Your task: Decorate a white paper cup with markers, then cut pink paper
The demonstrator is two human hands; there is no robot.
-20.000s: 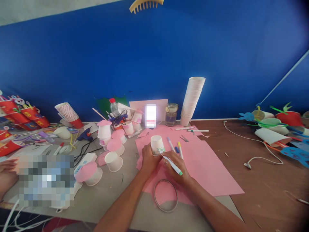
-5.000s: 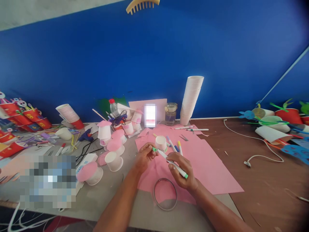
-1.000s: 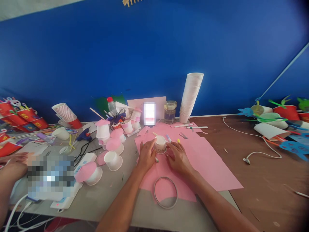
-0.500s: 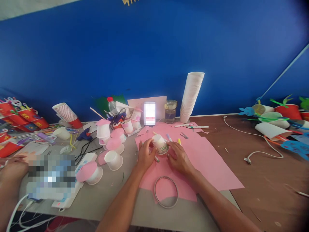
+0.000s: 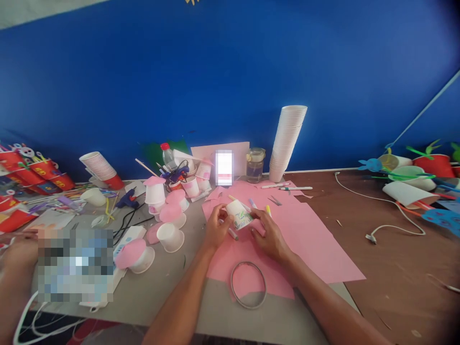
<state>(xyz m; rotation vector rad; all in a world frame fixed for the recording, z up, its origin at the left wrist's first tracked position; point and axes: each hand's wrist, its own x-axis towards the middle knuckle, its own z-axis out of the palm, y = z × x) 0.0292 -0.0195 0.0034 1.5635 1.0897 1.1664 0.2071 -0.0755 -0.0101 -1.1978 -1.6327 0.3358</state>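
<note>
Craft table, midday: I hold a small white paper cup [image 5: 238, 214] between both hands. My left hand [image 5: 214, 229] is curled round its left side, and my right hand [image 5: 270, 235] has its fingertips closed on the right side. The cup, marked in green, is tipped over just above the pink paper sheet [image 5: 316, 249]; I cannot tell whether it touches the sheet. A marker [image 5: 233, 234] lies by my left fingers. A grey ring [image 5: 232, 286] lies nearer me, and a tall stack of white cups [image 5: 287, 143] stands by the wall.
</note>
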